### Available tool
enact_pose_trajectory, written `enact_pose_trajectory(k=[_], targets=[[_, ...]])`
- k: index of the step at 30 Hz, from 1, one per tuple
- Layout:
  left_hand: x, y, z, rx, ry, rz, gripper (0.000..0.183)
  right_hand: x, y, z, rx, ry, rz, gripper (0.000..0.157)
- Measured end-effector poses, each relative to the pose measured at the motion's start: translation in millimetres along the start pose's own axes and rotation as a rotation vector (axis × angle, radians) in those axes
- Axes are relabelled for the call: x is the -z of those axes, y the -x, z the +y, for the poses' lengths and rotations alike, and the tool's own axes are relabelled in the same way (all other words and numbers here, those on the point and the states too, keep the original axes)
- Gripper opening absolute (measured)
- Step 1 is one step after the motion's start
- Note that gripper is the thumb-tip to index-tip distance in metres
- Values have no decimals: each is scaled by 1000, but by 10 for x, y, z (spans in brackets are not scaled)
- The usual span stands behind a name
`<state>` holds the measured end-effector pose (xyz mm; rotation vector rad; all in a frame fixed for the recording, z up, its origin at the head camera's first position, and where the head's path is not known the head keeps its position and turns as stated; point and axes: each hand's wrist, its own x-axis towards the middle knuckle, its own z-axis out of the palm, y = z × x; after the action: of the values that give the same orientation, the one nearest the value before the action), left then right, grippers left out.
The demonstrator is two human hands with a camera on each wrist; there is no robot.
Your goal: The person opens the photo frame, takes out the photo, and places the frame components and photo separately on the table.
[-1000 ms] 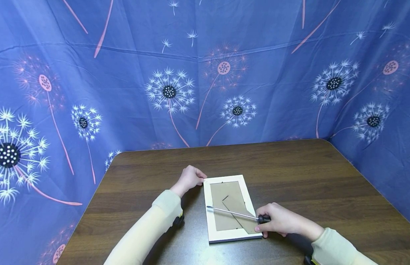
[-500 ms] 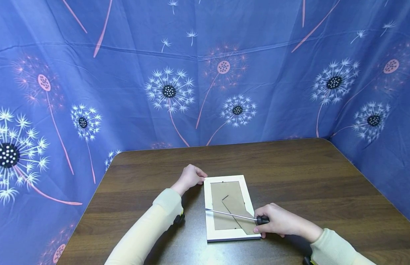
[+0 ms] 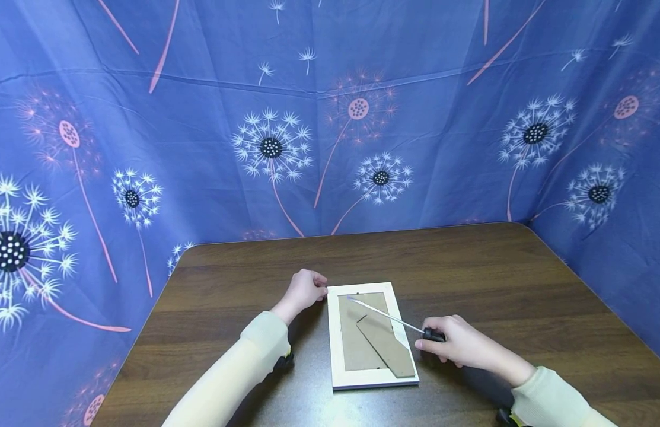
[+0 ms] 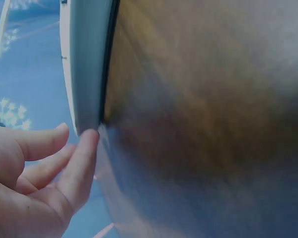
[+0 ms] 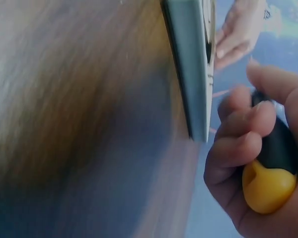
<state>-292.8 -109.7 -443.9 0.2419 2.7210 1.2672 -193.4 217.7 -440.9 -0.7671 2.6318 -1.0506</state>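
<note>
A white picture frame (image 3: 336, 350) lies on the table with its brown backing board (image 3: 355, 347) facing up. Its brown easel leg (image 3: 389, 350) lies slantwise across the backing. My left hand (image 3: 303, 292) is at the frame's far left corner; in the left wrist view a fingertip (image 4: 91, 136) touches the corner while the thumb stands apart. My right hand (image 3: 460, 343) grips a screwdriver (image 3: 433, 335) by its handle, right of the frame. Its shaft slants across the backing, the tip near the upper left; contact cannot be told. The right wrist view shows a black and yellow handle (image 5: 269, 188).
The brown wooden table (image 3: 484, 279) extends around the frame on all sides. Behind it and at both sides hangs a blue cloth (image 3: 442, 130) printed with dandelions. Small dark metal tabs (image 3: 386, 293) sit along the frame's inner edge.
My right hand has lifted off the frame's lower right edge and moved slightly away and right. The screwdriver's tip has swung from the left border to the upper backing. The left hand has barely moved.
</note>
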Motion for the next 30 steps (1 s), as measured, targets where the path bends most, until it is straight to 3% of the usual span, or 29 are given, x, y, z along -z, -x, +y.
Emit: enact_pose_trajectory(k=[4,11,19,30], targets=[[10,166,41,-29,-60,9,24,95,47,42,-141,36,128,24],[-12,490,85,-67,-122,-1,35,206,160,136,-339,-32,258,21],[-72,852,116,-165,-207,-16,49,281,302,294,-417,90,320,30],[-216,1242,197,-249,-403,-72,75,312,431,464,-461,220,302,28]])
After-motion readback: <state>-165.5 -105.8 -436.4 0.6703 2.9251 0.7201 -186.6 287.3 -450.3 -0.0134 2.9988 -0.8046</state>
